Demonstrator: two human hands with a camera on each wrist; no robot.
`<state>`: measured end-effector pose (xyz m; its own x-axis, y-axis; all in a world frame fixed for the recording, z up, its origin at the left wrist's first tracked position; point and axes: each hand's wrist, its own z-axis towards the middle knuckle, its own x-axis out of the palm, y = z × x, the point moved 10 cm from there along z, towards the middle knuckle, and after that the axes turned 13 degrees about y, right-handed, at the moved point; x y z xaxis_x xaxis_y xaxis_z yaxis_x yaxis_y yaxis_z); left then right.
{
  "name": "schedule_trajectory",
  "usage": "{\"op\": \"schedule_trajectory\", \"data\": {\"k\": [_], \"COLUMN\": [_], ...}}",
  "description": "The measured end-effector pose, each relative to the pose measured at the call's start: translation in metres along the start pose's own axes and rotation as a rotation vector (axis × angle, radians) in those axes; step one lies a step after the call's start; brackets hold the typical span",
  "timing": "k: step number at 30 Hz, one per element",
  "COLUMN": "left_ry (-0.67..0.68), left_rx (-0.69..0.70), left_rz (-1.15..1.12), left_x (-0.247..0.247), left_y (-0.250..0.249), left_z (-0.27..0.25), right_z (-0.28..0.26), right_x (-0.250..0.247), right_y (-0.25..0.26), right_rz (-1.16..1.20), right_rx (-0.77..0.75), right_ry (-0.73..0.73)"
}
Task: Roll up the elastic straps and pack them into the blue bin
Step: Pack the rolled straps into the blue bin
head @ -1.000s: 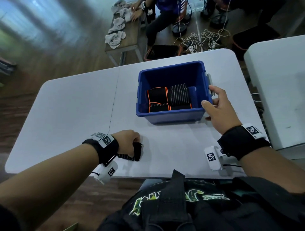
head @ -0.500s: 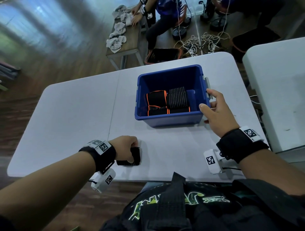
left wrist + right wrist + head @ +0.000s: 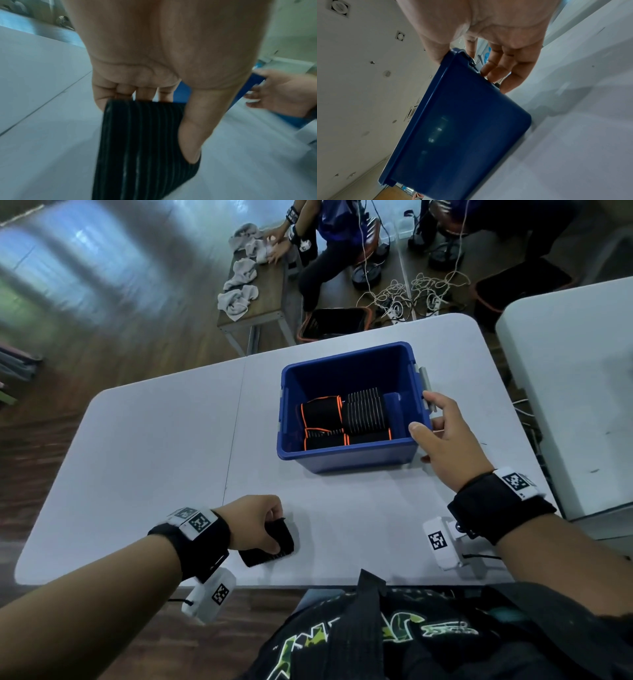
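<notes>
1. Overhead, a pale grey folding table [image 3: 154, 446] carries everything, with a seam running from its far edge to its near edge left of the middle.
2. A blue bin [image 3: 346, 455] stands right of that seam, nearer the far edge than the near one and towards the right end.
3. Inside the bin, rolled straps [image 3: 342, 419] lie packed against its near wall: black rolls with orange trim on the left, and a ribbed black one to their right.
4. The right hand [image 3: 445, 436] is at the bin's near right corner, thumb on the rim and fingers spread along the outer right wall by the grey handle [image 3: 424, 381]; the fingers are fairly straight, not wrapped round anything.
5. The left hand [image 3: 253, 523] sits close to the near edge, just right of the seam, fingers curled over a black ribbed strap roll [image 3: 270, 546] with the thumb pressed on its side.
6. That roll is at the table top; whether it touches it I cannot tell.
7. Beyond the far edge, a wooden bench [image 3: 270, 296] holds grey cloths [image 3: 239, 292], and a seated person [image 3: 329, 241] handles them.
8. White cables [image 3: 411, 292] tangle on the floor, and a second pale table [image 3: 575, 378] stands to the right.
</notes>
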<state>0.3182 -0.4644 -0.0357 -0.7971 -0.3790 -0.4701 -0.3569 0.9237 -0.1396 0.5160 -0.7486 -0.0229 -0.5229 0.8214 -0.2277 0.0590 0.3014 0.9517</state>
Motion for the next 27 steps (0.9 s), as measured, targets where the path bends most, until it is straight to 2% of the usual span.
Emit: {"op": "schedule_trajectory", "data": {"k": [4, 8, 11, 14, 17, 21, 27], "left_ry": [-0.012, -0.167, -0.268, -0.347, -0.363, -0.316, -0.272], "left_rx": [0.084, 0.162, 0.204, 0.186, 0.129, 0.04, -0.023], "left_rz": [0.05, 0.093, 0.144, 0.215, 0.286, 0.372, 0.426], "left_x": [-0.05, -0.131, -0.184, -0.223, -0.24, -0.238, -0.231], "left_y": [-0.039, -0.083, -0.116, -0.139, -0.152, -0.156, -0.16], "left_z": [-0.041, -0.073, -0.075, -0.056, -0.022, 0.024, 0.053], "right_z": [0.0, 0.002, 0.003, 0.003, 0.003, 0.002, 0.001], "right_x": [0.001, 0.001, 0.001, 0.001, 0.001, 0.0, -0.002], "right_y": [-0.001, -0.002, -0.004, -0.005, -0.006, -0.003, -0.001], "right_rz": [0.009, 0.026, 0.029, 0.029, 0.038, 0.039, 0.027], "right_rx": [-0.002, -0.011, -0.012, -0.011, -0.007, -0.003, 0.007], "right_ry": [0.015, 0.007, 0.009, 0.013, 0.016, 0.013, 0.018]}}
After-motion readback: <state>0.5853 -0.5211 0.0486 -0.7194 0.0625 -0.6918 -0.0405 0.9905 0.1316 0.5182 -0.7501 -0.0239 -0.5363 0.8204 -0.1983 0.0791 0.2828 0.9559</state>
